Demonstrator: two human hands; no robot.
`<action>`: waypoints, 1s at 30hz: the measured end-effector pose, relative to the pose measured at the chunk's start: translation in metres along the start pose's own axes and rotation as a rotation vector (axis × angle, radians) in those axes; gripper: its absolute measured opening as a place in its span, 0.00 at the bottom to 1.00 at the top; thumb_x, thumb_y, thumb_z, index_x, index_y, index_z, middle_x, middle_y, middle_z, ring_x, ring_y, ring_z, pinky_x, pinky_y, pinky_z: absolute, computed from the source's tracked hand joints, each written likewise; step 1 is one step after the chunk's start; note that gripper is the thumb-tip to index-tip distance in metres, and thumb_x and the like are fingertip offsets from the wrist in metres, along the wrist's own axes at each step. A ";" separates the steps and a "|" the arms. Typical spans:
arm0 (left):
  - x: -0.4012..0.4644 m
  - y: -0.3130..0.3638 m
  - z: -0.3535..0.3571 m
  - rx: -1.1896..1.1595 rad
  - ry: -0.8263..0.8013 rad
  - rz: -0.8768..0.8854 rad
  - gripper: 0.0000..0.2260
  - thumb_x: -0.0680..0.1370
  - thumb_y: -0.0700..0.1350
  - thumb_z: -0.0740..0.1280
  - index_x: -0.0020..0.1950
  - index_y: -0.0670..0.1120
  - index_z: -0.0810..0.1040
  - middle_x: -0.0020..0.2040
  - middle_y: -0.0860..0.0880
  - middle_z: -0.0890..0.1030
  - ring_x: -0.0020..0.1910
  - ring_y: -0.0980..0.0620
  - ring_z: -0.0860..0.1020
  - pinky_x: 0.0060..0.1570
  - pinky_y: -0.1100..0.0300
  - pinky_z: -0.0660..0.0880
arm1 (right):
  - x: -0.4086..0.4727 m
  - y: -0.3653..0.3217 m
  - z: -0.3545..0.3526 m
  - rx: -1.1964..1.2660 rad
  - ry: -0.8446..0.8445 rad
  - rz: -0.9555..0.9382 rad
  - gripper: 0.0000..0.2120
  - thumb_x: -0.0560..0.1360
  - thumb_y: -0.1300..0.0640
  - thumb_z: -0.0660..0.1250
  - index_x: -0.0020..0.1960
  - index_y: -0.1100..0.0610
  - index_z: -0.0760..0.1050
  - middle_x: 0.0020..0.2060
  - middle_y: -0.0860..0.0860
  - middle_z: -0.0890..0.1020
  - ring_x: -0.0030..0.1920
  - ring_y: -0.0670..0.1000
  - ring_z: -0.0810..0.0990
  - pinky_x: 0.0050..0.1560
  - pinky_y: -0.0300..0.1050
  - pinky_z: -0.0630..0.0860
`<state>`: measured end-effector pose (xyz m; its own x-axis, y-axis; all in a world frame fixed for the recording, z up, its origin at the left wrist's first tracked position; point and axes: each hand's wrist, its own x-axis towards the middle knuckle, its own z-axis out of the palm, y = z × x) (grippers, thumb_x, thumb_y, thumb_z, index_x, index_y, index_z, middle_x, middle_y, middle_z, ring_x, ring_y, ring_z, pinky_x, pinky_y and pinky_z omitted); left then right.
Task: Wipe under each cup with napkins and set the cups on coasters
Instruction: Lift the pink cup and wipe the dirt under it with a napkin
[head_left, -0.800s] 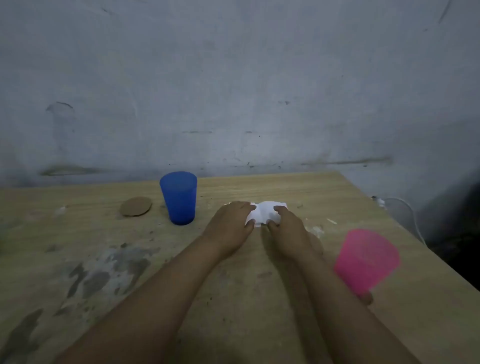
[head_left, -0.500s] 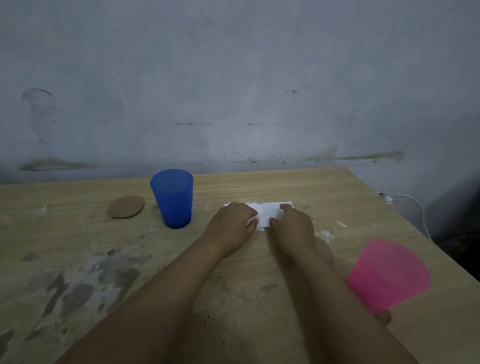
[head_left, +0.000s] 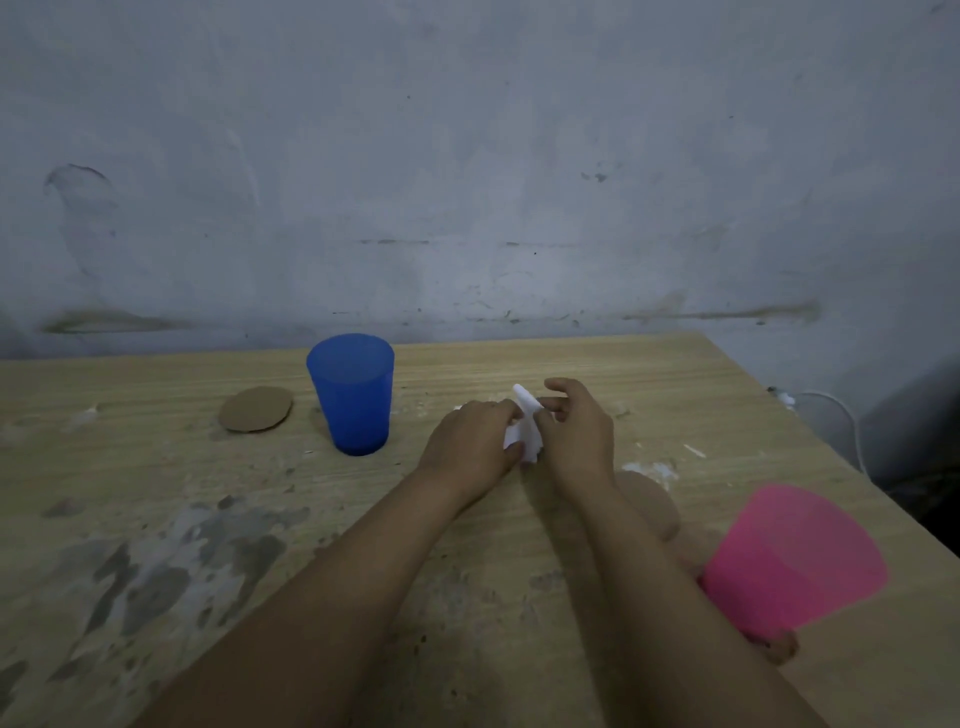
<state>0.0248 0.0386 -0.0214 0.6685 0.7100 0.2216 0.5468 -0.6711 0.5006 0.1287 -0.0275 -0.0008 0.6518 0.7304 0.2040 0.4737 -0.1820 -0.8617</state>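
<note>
We are holding the white napkin (head_left: 525, 426) between both hands at the middle of the wooden table (head_left: 156, 519), and one flap of it is standing up off the surface. Our left hand (head_left: 475, 447) is curling down over the napkin's left part, fingers bent and pressing on it. Our right hand (head_left: 574, 434) is pinching the raised flap with thumb and a fingertip, the other fingers hanging loosely spread above. The blue cup (head_left: 352, 393) is standing upright at ten o'clock from the napkin, directly on the bare wood, and just beside it at nine o'clock a round brown coaster (head_left: 255, 417) is lying flat with nothing on it. At four o'clock from our hands the pink cup (head_left: 795, 564) is sitting near the table's right edge; it is looking tilted toward us, though the wide lens may be causing that. Another coaster (head_left: 652, 506) is showing beside our right forearm, partly hidden.
</note>
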 end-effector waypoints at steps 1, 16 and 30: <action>-0.001 0.001 -0.002 -0.008 0.004 -0.015 0.14 0.77 0.51 0.63 0.61 0.48 0.76 0.53 0.50 0.81 0.52 0.49 0.78 0.50 0.53 0.75 | -0.001 -0.003 0.001 0.065 0.013 0.005 0.15 0.76 0.61 0.62 0.62 0.57 0.73 0.52 0.52 0.81 0.49 0.48 0.76 0.49 0.40 0.70; -0.006 0.013 -0.009 -0.119 0.135 -0.098 0.15 0.80 0.52 0.58 0.47 0.44 0.80 0.41 0.47 0.81 0.41 0.50 0.78 0.41 0.52 0.76 | -0.004 -0.019 -0.001 0.556 -0.016 0.122 0.21 0.74 0.74 0.53 0.60 0.56 0.69 0.54 0.55 0.77 0.51 0.50 0.76 0.55 0.47 0.75; -0.031 0.028 -0.078 -0.448 0.095 -0.009 0.17 0.77 0.44 0.67 0.31 0.46 0.66 0.30 0.51 0.67 0.32 0.54 0.66 0.33 0.61 0.59 | -0.025 -0.032 -0.026 -0.064 -0.028 -0.328 0.11 0.73 0.64 0.64 0.53 0.54 0.78 0.50 0.44 0.76 0.57 0.47 0.69 0.50 0.33 0.63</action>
<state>-0.0197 0.0141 0.0509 0.6039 0.7459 0.2809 0.2663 -0.5210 0.8110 0.1123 -0.0573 0.0338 0.4426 0.7745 0.4519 0.6925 0.0249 -0.7210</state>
